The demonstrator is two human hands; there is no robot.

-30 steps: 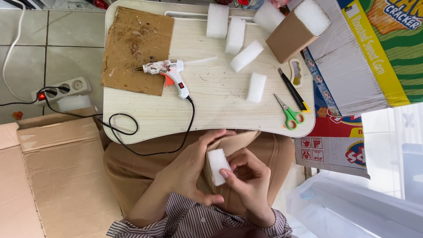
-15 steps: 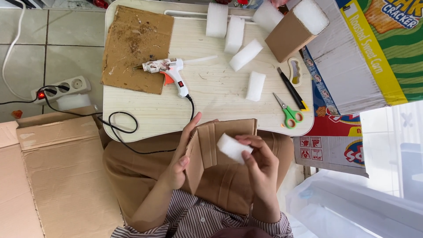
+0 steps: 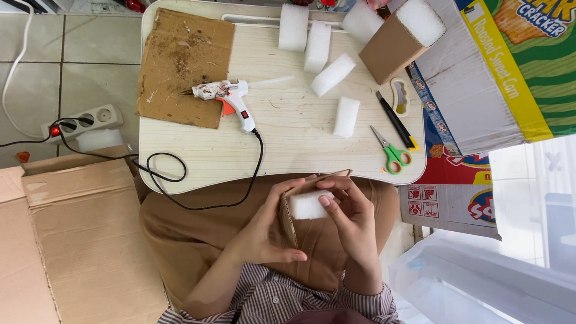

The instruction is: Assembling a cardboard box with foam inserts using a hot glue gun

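1. Head view: a pale wooden lap table (image 3: 288,144) bears a glue gun (image 3: 231,99) and loose foam blocks (image 3: 346,116).
2. Over the lap, a folded cardboard piece (image 3: 287,221) is gripped by the left hand (image 3: 264,234); a white foam block (image 3: 307,205) is pressed into it by the right hand (image 3: 354,219).
3. The block is best seated squarely, with even finger pressure.

Bright, even daylight fills the view, and the picture is sharp across most of the frame. The strongest light sits far to the right of the fingers (image 3: 327,201), where a pale plastic bin (image 3: 480,282) and the area above it wash out to near white with lost detail. Above the fingers, the light wood desk (image 3: 300,144) is evenly lit, with only soft, short shadows beside the white foam blocks (image 3: 347,116). The lap beneath the fingers is slightly darker. Straight edges bow slightly near the corners.
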